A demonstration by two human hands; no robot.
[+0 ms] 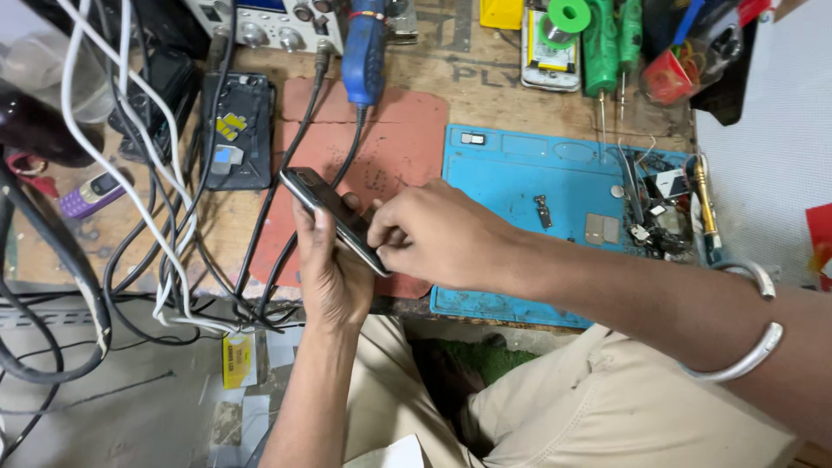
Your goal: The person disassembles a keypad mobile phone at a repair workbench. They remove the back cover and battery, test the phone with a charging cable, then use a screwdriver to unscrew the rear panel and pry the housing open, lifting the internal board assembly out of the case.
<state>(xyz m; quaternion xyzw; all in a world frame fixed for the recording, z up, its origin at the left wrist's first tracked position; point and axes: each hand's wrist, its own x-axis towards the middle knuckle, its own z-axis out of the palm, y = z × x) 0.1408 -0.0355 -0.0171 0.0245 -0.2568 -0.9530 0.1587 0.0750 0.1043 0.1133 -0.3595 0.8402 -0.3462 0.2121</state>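
Observation:
My left hand grips a dark smartphone edge-on, tilted with its upper end toward the far left. My right hand presses its fingertips against the phone's lower right end. Both hands hover over the front edge of a worn red mat on the wooden bench. A silver bangle rides on my right forearm.
A blue work mat with small parts and tweezers lies to the right. An opened phone body sits far left among black and white cables. A blue tool, green screwdrivers and a purple handset line the back and left.

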